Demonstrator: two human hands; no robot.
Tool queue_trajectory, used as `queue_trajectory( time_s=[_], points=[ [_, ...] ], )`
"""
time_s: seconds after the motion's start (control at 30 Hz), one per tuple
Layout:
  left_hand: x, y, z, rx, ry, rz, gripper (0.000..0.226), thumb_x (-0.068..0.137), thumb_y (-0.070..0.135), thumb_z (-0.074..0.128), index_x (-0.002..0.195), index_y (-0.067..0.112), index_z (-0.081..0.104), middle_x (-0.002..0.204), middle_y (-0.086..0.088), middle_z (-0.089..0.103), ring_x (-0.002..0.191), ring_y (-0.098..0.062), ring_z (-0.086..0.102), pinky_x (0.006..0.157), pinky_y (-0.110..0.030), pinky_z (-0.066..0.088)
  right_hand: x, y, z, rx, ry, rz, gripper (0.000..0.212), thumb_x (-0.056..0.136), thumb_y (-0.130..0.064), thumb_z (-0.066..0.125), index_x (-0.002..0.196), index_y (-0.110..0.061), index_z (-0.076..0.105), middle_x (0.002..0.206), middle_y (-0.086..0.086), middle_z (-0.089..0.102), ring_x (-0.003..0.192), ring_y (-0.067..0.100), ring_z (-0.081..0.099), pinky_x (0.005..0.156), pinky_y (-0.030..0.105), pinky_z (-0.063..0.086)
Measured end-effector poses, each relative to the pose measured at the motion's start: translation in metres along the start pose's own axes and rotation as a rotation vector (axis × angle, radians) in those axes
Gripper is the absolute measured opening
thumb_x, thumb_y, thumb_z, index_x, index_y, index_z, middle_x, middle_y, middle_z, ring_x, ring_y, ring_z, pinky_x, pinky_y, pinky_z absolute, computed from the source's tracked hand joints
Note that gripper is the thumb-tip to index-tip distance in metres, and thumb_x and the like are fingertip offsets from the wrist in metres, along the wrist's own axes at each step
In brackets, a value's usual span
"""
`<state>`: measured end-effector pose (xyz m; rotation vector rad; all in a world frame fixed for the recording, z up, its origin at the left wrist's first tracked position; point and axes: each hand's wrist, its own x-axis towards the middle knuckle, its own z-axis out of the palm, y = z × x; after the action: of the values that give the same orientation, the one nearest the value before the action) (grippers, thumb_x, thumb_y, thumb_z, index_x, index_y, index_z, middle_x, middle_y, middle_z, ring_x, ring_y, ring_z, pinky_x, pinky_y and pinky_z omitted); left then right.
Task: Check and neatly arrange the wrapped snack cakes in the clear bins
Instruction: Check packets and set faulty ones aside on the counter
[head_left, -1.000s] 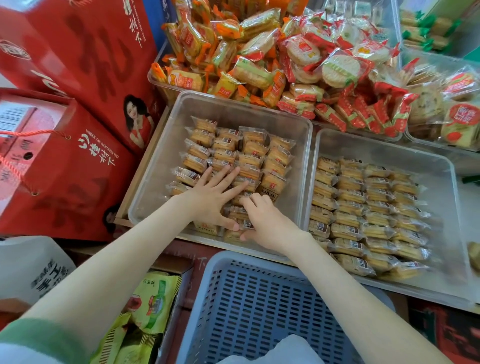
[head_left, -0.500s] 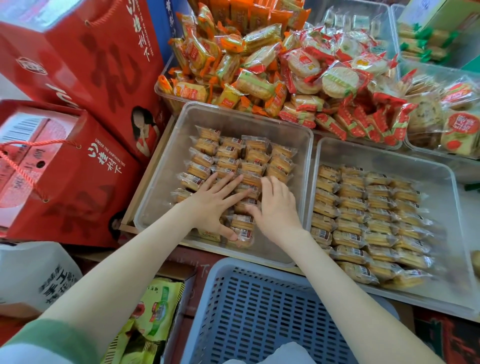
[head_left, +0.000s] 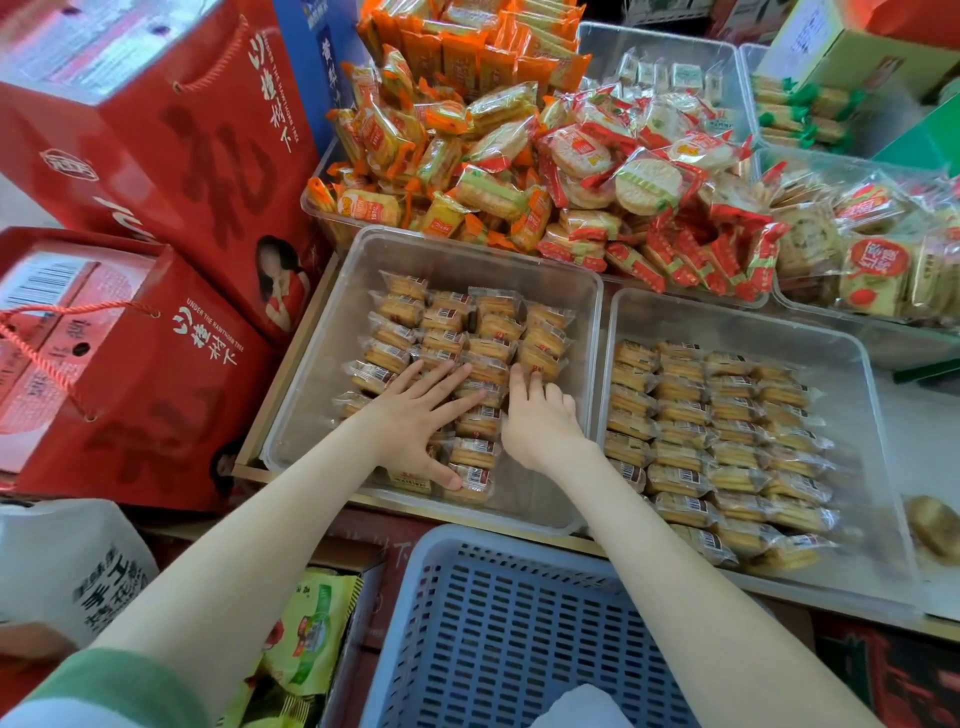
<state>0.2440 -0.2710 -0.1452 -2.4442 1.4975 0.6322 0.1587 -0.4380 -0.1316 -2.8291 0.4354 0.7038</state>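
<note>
Roughly halfway | right bin (head_left: 857, 415) rows tidy | left bin (head_left: 311, 415) rows uneven | left hand (head_left: 410, 421) splayed flat on cakes (head_left: 447, 317) | right hand (head_left: 540, 421) fingers (head_left: 517, 387) bent, grip unclear

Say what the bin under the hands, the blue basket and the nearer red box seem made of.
Bin: clear, slightly frosted rigid plastic; the surface beneath shows through. Blue basket: matte moulded plastic, slotted. Nearer red box: likely glossy printed cardboard, with folded edges.

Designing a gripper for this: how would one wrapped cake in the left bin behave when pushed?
Probably slippery: the glossy film on the wrapped cakes should slide. Likely light, being small beside the left hand. Blocky, so it shouldn't roll.
</note>
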Motion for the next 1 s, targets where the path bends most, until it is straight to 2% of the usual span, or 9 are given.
queue_trajectory(
  time_s=[0.1,0.2,0.4,0.5,0.57,0.67,0.8,0.87,1.0],
  points=[
    [-0.002,0.0,-0.002,0.027,-0.031,-0.015,0.108,0.066,0.091,0.029,0.136,0.041,-0.035,0.145,0.005,-0.042,0.131,-0.016,-0.042,0.097,-0.032,-0.038,0.0,-0.002,0.003,-0.051,0.083,0.032,0.078,0.094,-0.028,0.051,0.151,-0.002,0.003,0.149,0.018,0.028,0.133,0.032,0.03,0.108,0.041,0.027],
    [-0.003,0.001,-0.003,0.024,-0.057,-0.028,0.111,0.072,0.089,0.039,0.141,0.038,-0.031,0.146,0.004,-0.041,0.134,-0.017,-0.04,0.102,-0.036,-0.034,-0.002,-0.006,0.009,-0.253,0.259,0.02,0.053,0.091,-0.018,0.056,0.137,-0.005,0.035,0.131,0.01,0.047,0.117,0.024,0.041,0.095,0.034,0.034],
    [-0.002,0.006,-0.004,0.011,-0.063,-0.058,0.112,0.075,0.085,0.044,0.147,0.035,-0.026,0.147,0.002,-0.039,0.139,-0.019,-0.035,0.109,-0.044,-0.027,-0.02,-0.008,-0.005,-0.253,0.565,-0.049,0.037,0.071,-0.002,0.075,0.105,-0.008,0.061,0.099,0.009,0.06,0.093,0.026,0.058,0.083,0.037,0.047],
    [-0.004,0.018,-0.016,-0.184,0.014,-0.114,0.101,0.081,0.079,0.045,0.154,0.034,-0.007,0.158,-0.001,-0.027,0.145,-0.021,-0.026,0.117,-0.049,-0.018,-0.037,-0.001,-0.023,-0.035,0.816,-0.221,0.031,0.065,0.006,0.076,0.093,-0.002,0.063,0.081,0.012,0.059,0.068,0.026,0.057,0.061,0.034,0.049],
    [-0.009,0.034,-0.032,-0.456,0.164,-0.167,0.083,0.088,0.064,0.051,0.155,0.031,0.015,0.164,-0.004,0.003,0.151,-0.022,-0.001,0.122,-0.05,0.002,-0.057,0.004,-0.037,0.152,0.841,-0.317,0.029,0.074,0.006,0.071,0.099,-0.003,0.06,0.088,0.011,0.058,0.072,0.023,0.055,0.064,0.03,0.049],
    [-0.029,0.061,-0.059,-0.948,0.359,-0.222,0.043,0.095,0.038,0.058,0.135,0.026,0.048,0.121,0.008,0.062,0.112,-0.012,0.058,0.093,-0.034,0.05,-0.093,0.013,-0.056,0.678,0.653,-0.24,0.035,0.083,-0.006,0.071,0.111,-0.015,0.052,0.104,-0.003,0.053,0.089,0.008,0.052,0.074,0.008,0.044],
    [-0.063,0.091,-0.076,-1.413,0.499,-0.299,0.01,0.093,0.021,0.064,0.102,0.023,0.06,0.1,0.003,0.071,0.09,-0.006,0.069,0.074,-0.023,0.058,-0.125,0.027,-0.057,1.262,0.435,-0.101,0.031,0.084,-0.013,0.072,0.107,-0.025,0.054,0.107,-0.009,0.061,0.101,0.005,0.057,0.084,0.016,0.049],
    [-0.076,0.101,-0.08,-1.535,0.513,-0.351,0.011,0.09,0.018,0.069,0.098,0.021,0.062,0.1,-0.002,0.071,0.089,-0.009,0.071,0.074,-0.026,0.059,-0.138,0.031,-0.052,1.467,0.38,-0.076,0.023,0.088,-0.01,0.067,0.106,-0.021,0.059,0.11,0.001,0.066,0.106,0.015,0.062,0.088,0.031,0.054],
    [-0.095,0.119,-0.084,-1.539,0.538,-0.463,0.021,0.083,0.022,0.076,0.099,0.016,0.063,0.098,-0.002,0.072,0.086,-0.013,0.072,0.074,-0.031,0.061,-0.163,0.03,-0.046,1.666,0.395,-0.065,0.017,0.09,-0.002,0.062,0.106,-0.007,0.06,0.106,0.01,0.068,0.097,0.021,0.068,0.077,0.028,0.057]
  ],
)
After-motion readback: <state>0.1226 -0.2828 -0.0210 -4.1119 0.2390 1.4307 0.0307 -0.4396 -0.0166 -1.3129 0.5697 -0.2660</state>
